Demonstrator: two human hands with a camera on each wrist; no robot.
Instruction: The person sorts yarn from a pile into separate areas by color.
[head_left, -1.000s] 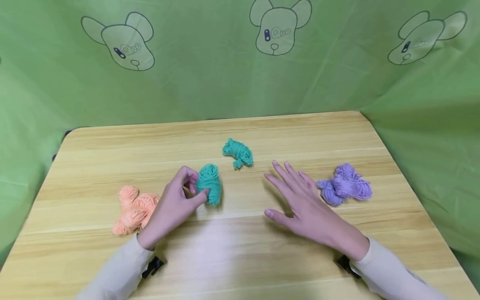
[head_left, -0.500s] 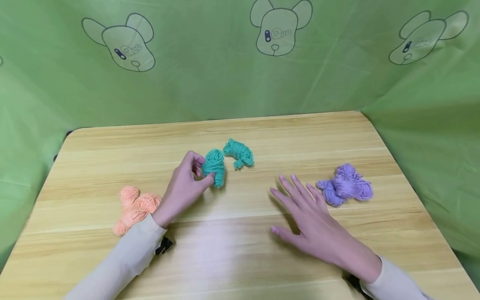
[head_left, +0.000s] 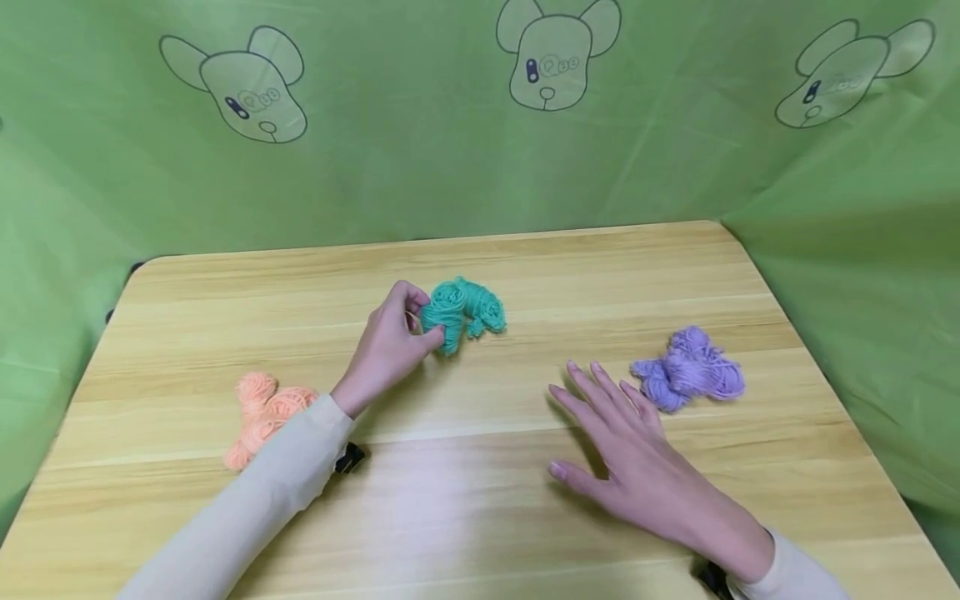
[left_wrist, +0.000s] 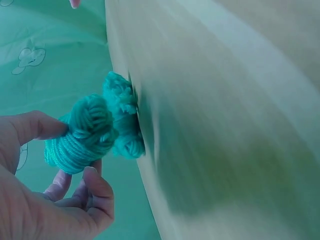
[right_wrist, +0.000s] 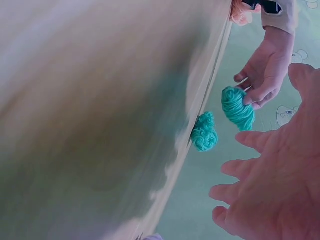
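Observation:
My left hand (head_left: 390, 343) pinches a small teal yarn skein (head_left: 444, 318) between thumb and fingers. In the left wrist view the thumb lies on one side of this wound skein and the fingertips on the other. A second teal skein (head_left: 483, 307) lies on the table just to its right, partly overlapped by the held one in the head view. The right wrist view has the held skein raised off the tabletop, the other skein (right_wrist: 205, 134) resting on it. My right hand (head_left: 637, 467) hovers palm down with fingers spread and holds nothing, nearest to the purple yarn (head_left: 693, 367).
Peach yarn (head_left: 262, 417) lies on the left of the wooden table (head_left: 480, 500), partly behind my left sleeve (head_left: 270, 475). A green curtain (head_left: 420, 167) with printed mouse heads encloses the table's back and sides.
My left hand has carried the teal skein away from me and slightly right, up beside the second teal skein. The right hand has drawn back a little toward me and right.

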